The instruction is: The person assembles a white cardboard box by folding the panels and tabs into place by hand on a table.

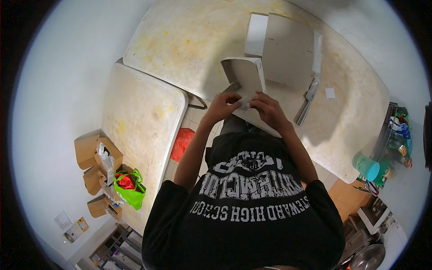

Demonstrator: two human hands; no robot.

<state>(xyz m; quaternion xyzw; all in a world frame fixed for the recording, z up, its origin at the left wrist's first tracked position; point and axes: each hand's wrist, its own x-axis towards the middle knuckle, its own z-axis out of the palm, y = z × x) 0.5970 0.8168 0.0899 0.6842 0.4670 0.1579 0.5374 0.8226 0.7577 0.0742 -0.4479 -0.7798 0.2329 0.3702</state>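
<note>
Close together at the table's near edge, my left hand (219,108) and my right hand (270,109) pinch a small whitish, slightly see-through piece (244,104). Its exact kind is too small to make out. Just beyond my fingers stands a pale cardboard box (253,72), its inner side showing. Behind that lies a larger opened-out grey and white cardboard piece (288,51). To the right of my right hand, a long narrow grey item (304,107) rests at a slant. Farther right is a small white square of paper (330,93).
The stained pale table (175,58) meets a second table (135,105) at the left. On that one sit brown cardboard boxes (93,150) and a green bag (132,191). A red bag (182,143) lies below the gap. A teal container (366,167) stands at the right.
</note>
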